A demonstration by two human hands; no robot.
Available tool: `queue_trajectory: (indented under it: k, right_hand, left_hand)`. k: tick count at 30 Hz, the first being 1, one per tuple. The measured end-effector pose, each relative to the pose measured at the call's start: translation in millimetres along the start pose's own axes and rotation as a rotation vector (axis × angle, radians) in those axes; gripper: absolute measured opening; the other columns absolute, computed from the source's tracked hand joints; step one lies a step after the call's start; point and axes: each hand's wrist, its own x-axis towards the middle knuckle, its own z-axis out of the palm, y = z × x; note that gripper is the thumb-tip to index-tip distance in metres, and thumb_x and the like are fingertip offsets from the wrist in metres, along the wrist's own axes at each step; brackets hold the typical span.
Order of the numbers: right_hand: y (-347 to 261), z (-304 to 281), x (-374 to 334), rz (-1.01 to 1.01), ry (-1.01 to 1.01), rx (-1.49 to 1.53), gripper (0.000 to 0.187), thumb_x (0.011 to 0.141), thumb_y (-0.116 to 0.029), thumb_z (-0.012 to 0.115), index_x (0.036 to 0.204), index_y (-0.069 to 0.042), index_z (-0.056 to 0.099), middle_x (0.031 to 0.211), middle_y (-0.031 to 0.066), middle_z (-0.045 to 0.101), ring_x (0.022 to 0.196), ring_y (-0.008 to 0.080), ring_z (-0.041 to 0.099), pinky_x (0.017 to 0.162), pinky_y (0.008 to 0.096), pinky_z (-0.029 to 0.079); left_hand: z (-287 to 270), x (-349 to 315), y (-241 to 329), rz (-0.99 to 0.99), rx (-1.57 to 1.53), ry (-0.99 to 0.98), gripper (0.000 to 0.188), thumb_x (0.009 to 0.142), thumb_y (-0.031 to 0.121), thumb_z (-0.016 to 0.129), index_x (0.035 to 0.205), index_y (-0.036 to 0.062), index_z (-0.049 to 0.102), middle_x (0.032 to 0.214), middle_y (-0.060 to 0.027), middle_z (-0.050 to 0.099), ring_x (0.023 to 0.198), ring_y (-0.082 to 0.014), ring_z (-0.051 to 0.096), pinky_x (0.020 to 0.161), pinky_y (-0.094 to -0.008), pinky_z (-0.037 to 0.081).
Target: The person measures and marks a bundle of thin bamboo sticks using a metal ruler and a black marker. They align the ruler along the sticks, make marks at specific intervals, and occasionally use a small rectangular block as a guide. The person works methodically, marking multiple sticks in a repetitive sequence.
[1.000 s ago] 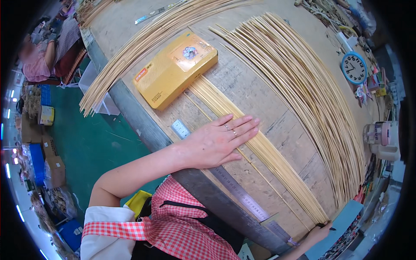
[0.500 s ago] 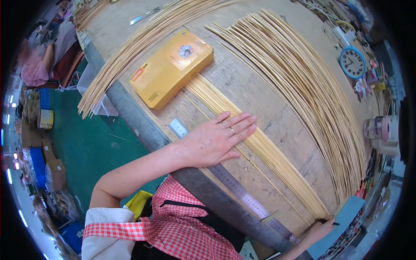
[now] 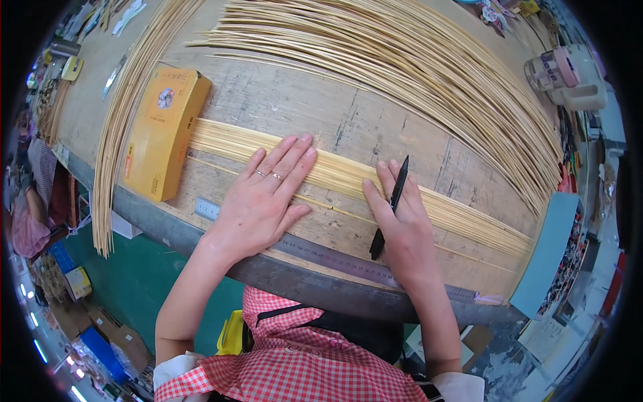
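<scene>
A flat row of thin bamboo sticks (image 3: 335,171) lies across the worktable, its left end against a yellow box (image 3: 149,137). My left hand (image 3: 258,201), with rings on it, rests flat on the row with fingers stretched out. My right hand (image 3: 410,244) holds a black marker pen (image 3: 400,184) tilted between thumb and fingers, and its fingertips touch the sticks right of my left hand. One separate stick (image 3: 345,213) lies just nearer to me than the row and passes under both hands. A metal ruler (image 3: 328,258) lies along the near table edge, partly hidden by my hands.
A large spread of sticks (image 3: 375,74) covers the far side, and another bundle (image 3: 120,120) runs past the box over the left edge. At the right end of the row stands a teal board (image 3: 548,251). A clear jar with a pink rim (image 3: 552,69) stands far right.
My right hand has come from the sticks' right end to their middle, near my left hand. My left hand stays flat on the row. The view has turned.
</scene>
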Motion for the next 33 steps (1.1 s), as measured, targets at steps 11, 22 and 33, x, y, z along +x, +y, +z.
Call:
queue_trajectory:
  k: [11, 22, 33]
  right_hand:
    - [1, 13, -9, -0.043, 0.061, 0.014, 0.041, 0.092, -0.006, 0.056, 0.133, 0.000, 0.062, 0.147, 0.0260, 0.054, 0.139, 0.0451, 0.050, 0.113, 0.0600, 0.040]
    - [0, 10, -7, -0.011, 0.048, 0.007, 0.037, 0.095, -0.008, 0.056, 0.131, -0.001, 0.063, 0.147, 0.0245, 0.055, 0.140, 0.0432, 0.050, 0.115, 0.0582, 0.039]
    - [-3, 20, -11, 0.092, 0.080, 0.158, 0.035, 0.094, -0.002, 0.057, 0.128, 0.000, 0.063, 0.148, 0.0235, 0.053, 0.142, 0.0429, 0.047, 0.116, 0.0601, 0.037]
  left_hand:
    - [-1, 0, -1, 0.001, -0.053, 0.027, 0.075, 0.092, 0.015, 0.065, 0.160, 0.0096, 0.034, 0.167, -0.0110, 0.031, 0.153, -0.0336, 0.031, 0.121, -0.0553, 0.028]
    - [7, 3, -1, -0.044, -0.110, 0.185, 0.065, 0.087, 0.000, 0.068, 0.149, 0.0132, 0.054, 0.158, -0.0066, 0.048, 0.148, -0.0297, 0.042, 0.119, -0.0512, 0.035]
    - [9, 6, -3, 0.003, -0.129, 0.282, 0.056, 0.086, 0.001, 0.070, 0.141, 0.0098, 0.062, 0.149, -0.0082, 0.057, 0.141, -0.0307, 0.051, 0.115, -0.0486, 0.042]
